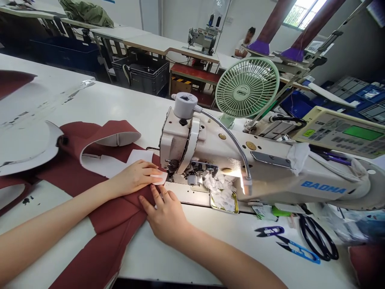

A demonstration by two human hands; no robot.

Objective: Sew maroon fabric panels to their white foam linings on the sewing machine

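Observation:
A dark red fabric piece [111, 214] with a white backing spreads over the table, its edge at the needle end of a sewing machine [183, 140]. My left hand [136, 176] lies flat on it, fingers stretched over a small white patch [159, 178] beside the presser foot. Just below, my right hand [165, 212] rests with spread fingertips pressing on the red fabric. Neither hand is closed around anything. Behind my left hand the fabric curves up into a loop with its white side showing. The machine's head hides the needle point.
Right of the machine bed lie purple thread snips [270, 231], blue snips [300, 251], black-handled scissors [319, 237] and a small tray [224, 202] with white scraps. A green fan [248, 88] and control panel [343, 130] stand behind. A person [245, 44] sits far back.

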